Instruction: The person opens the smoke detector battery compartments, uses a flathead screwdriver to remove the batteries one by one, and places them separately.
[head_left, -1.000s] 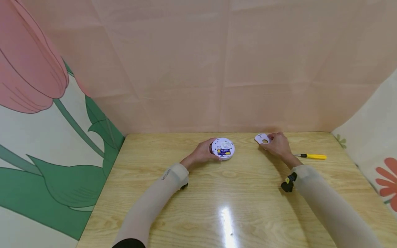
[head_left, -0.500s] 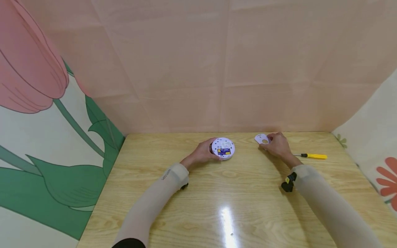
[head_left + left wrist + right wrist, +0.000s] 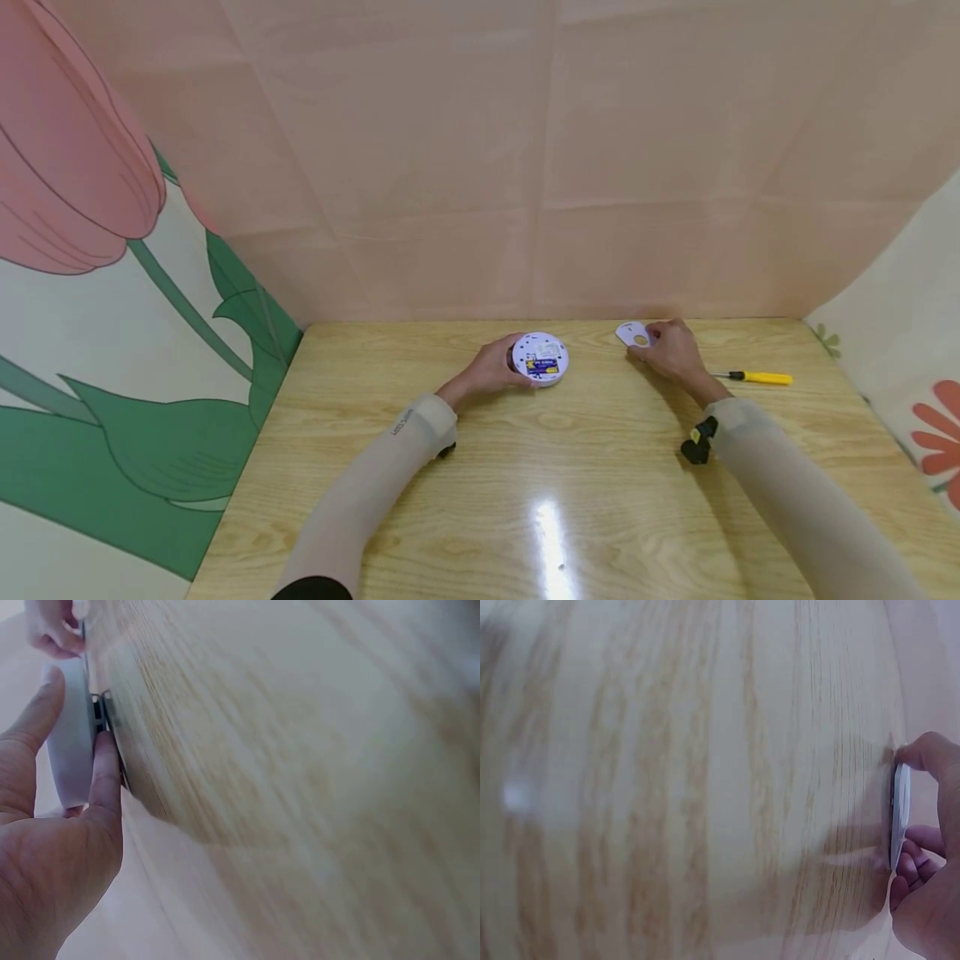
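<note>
My left hand grips a round white smoke detector by its left side, thumb on the near edge. Its back faces up, with a blue and yellow battery set in it. The left wrist view shows the white casing edge-on between thumb and fingers, low over the table. Farther right, my right hand pinches a thin white mounting plate with a round hole in it. Seen from the right wrist, the plate is edge-on and close over the tabletop, its face hidden.
Behind the right wrist lies a yellow-handled screwdriver, its shaft partly hidden by the forearm. The wooden table ends at a pink cloth backdrop. Flower-printed panels flank it on both sides.
Both hands keep their grips and positions. The white mounting plate tips very slightly in the right hand; the smoke detector barely shifts.
</note>
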Demonstrator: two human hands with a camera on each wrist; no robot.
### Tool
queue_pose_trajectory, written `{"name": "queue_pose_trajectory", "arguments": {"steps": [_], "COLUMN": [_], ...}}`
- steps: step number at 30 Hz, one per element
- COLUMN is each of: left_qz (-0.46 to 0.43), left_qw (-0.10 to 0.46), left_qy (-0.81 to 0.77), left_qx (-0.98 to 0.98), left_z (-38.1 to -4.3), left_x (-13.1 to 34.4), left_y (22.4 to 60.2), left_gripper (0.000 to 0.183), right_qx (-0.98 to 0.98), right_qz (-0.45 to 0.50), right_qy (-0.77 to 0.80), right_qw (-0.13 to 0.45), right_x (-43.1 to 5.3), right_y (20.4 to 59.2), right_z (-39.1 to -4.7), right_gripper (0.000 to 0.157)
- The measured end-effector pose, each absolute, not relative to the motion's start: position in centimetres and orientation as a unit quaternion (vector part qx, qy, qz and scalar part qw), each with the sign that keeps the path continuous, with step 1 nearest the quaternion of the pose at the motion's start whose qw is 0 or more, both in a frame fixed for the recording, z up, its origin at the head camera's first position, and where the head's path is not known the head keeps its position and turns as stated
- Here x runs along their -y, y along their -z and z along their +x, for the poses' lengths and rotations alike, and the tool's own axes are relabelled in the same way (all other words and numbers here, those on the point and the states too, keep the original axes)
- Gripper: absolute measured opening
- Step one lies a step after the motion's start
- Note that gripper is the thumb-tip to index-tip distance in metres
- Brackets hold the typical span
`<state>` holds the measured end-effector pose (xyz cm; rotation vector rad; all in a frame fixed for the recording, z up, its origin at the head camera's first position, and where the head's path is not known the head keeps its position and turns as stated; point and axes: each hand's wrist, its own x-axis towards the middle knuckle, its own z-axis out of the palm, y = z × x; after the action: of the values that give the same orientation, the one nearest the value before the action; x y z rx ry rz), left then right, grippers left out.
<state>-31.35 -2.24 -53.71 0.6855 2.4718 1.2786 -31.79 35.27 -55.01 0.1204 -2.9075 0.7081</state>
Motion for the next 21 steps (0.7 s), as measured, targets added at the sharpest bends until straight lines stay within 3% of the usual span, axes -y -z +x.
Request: {"name": "queue_pose_trajectory", "arguments": {"steps": [21], "left_qz": [0.239], "left_qw": [0.131], "left_qy": [-0.448], "left_qx": [-0.852], "left_z": [-31.3], "left_x": [2.4], "left_y": [53.6], "left_gripper": [0.098], "right_qx": [0.960], "right_qz": [0.086], "right_qy": [-0.234], "right_qw": [0.125], "right_x": [-36.3], "right_y": [53.9], "right_z": [-30.5], "right_gripper": [0.070]}}
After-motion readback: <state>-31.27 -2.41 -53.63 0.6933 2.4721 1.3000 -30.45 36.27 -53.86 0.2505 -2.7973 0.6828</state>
